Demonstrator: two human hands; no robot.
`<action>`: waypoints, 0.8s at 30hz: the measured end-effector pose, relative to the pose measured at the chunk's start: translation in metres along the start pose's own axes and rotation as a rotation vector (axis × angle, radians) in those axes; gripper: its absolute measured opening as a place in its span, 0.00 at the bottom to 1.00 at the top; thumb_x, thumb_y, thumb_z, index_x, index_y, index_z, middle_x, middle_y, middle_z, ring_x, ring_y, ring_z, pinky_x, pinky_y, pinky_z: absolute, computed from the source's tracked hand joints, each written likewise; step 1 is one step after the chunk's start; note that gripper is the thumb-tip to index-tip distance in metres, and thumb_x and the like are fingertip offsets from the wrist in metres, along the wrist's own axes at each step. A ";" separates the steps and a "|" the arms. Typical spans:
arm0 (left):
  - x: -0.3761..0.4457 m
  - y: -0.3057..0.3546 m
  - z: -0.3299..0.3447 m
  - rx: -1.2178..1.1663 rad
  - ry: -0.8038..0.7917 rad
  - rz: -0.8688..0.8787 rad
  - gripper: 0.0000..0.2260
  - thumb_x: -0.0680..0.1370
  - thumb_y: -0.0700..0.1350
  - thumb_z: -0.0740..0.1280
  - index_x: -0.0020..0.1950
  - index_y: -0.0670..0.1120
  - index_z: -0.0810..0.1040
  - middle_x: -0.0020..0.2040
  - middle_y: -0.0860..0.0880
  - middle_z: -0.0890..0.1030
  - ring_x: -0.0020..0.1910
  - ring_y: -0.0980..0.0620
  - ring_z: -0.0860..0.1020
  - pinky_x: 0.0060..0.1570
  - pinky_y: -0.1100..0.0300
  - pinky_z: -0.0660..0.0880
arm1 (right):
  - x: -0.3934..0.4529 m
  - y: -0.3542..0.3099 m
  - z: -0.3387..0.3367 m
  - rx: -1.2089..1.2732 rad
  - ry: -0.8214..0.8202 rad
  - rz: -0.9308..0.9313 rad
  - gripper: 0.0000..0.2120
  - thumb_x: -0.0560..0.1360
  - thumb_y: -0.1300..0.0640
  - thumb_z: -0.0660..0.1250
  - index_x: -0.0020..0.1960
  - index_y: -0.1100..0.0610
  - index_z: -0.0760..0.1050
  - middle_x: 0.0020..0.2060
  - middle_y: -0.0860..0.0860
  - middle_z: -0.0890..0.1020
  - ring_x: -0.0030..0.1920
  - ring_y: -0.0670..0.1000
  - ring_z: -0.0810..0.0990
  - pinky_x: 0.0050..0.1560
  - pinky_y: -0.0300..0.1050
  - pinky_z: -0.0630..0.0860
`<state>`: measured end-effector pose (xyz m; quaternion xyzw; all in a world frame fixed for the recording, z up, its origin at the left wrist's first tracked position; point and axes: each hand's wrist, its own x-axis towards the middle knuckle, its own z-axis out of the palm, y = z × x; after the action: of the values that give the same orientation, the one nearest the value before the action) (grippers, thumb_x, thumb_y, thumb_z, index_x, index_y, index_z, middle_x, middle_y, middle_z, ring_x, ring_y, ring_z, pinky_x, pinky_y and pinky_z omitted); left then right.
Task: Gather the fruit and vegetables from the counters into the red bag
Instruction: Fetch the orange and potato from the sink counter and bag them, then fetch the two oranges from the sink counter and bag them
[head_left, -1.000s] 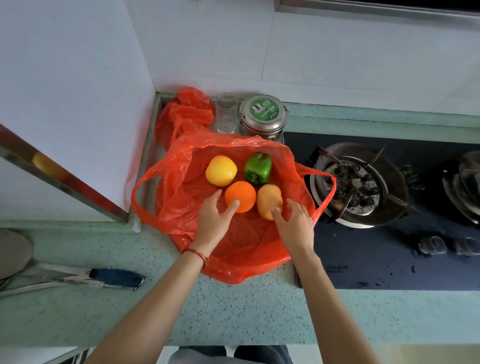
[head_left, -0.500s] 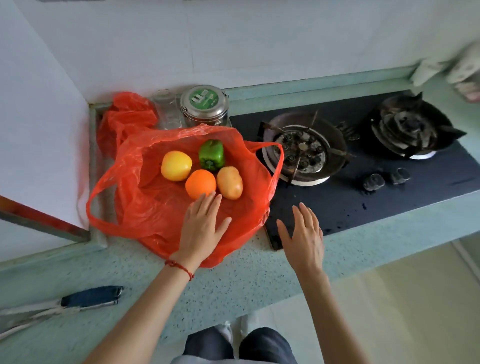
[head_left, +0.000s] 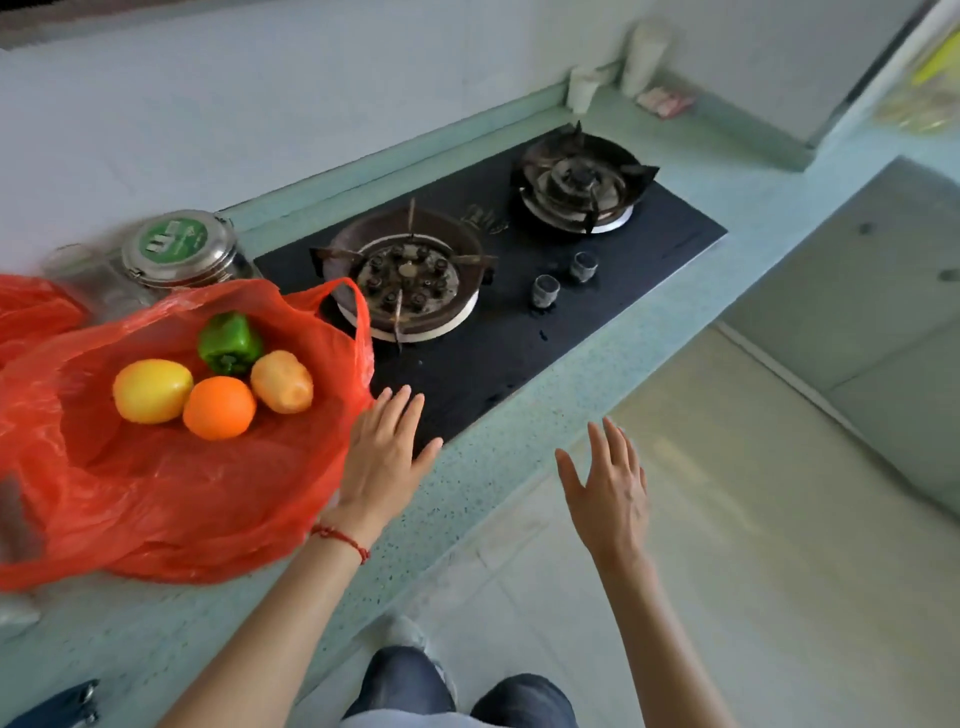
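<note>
The red bag (head_left: 156, 499) lies open on the green counter at the left. Inside it sit a yellow fruit (head_left: 151, 391), an orange (head_left: 219, 408), a potato (head_left: 282, 381) and a green pepper (head_left: 228, 343), all touching one another. My left hand (head_left: 382, 457) is flat with straight fingers at the bag's right edge, over the counter beside the stove, and holds nothing. My right hand (head_left: 608, 488) hovers spread and empty off the counter's front edge, above the floor.
A black gas stove (head_left: 498, 332) with two burners fills the counter to the right of the bag. A steel tin with a green label (head_left: 179, 249) and a glass (head_left: 83, 275) stand behind the bag. White containers (head_left: 613, 67) sit at the far corner. Another counter (head_left: 883, 291) runs along the right.
Both hands have come off the fruit and out of the bag, moving right. The view has swung right, so the bag now sits at the left and the floor shows.
</note>
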<state>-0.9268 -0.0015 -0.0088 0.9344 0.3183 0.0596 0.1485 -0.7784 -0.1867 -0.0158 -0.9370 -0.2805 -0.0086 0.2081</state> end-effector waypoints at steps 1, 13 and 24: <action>0.002 0.012 0.003 0.004 -0.014 0.024 0.26 0.73 0.55 0.56 0.62 0.37 0.75 0.61 0.38 0.77 0.61 0.37 0.74 0.58 0.40 0.73 | -0.004 0.013 -0.007 -0.005 0.020 0.025 0.24 0.75 0.46 0.62 0.63 0.62 0.73 0.63 0.61 0.76 0.65 0.62 0.73 0.61 0.58 0.71; 0.002 0.178 0.048 0.104 -0.108 0.414 0.27 0.73 0.56 0.55 0.60 0.38 0.76 0.59 0.39 0.79 0.59 0.38 0.77 0.56 0.44 0.74 | -0.076 0.166 -0.082 -0.109 0.176 0.319 0.28 0.73 0.43 0.55 0.58 0.64 0.76 0.58 0.63 0.79 0.59 0.62 0.78 0.55 0.57 0.76; 0.000 0.291 0.080 0.081 -0.182 0.687 0.27 0.73 0.57 0.55 0.60 0.39 0.76 0.59 0.39 0.79 0.59 0.38 0.77 0.53 0.43 0.75 | -0.134 0.247 -0.126 -0.185 0.252 0.550 0.28 0.72 0.43 0.55 0.58 0.65 0.76 0.58 0.63 0.79 0.58 0.62 0.79 0.53 0.57 0.77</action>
<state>-0.7424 -0.2395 0.0074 0.9935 -0.0267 0.0100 0.1102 -0.7483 -0.4927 -0.0139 -0.9842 0.0134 -0.0934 0.1497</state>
